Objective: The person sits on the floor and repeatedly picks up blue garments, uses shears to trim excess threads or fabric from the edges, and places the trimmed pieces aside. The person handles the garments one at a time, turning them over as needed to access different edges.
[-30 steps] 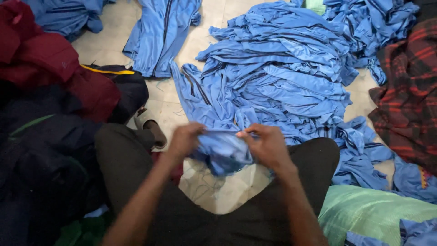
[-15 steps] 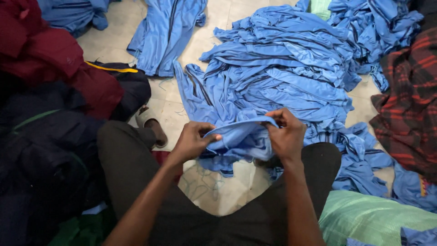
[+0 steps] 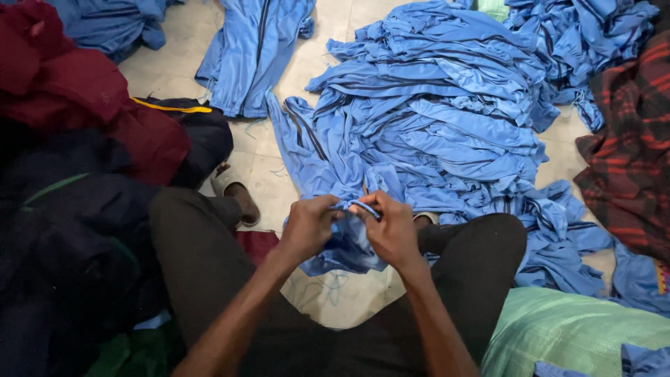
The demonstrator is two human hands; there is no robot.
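I sit on the floor with my legs apart, and both hands meet over a bunched blue garment (image 3: 345,244) between my knees. My left hand (image 3: 308,227) pinches its upper edge from the left. My right hand (image 3: 391,230) grips the same edge from the right, fingers curled over a dark-trimmed seam. The garment hangs down below my hands toward the floor. Right behind it lies a big pile of the same blue garments (image 3: 433,119), spread flat and layered.
A single blue garment (image 3: 255,56) lies flat at the top middle. Dark red and navy clothes (image 3: 77,139) are heaped at the left. A red plaid cloth (image 3: 628,153) lies at the right, a green sack (image 3: 565,331) at the lower right.
My hands have come closer together on the garment's top edge. The garment, held wider half a second ago, is now bunched smaller between them.
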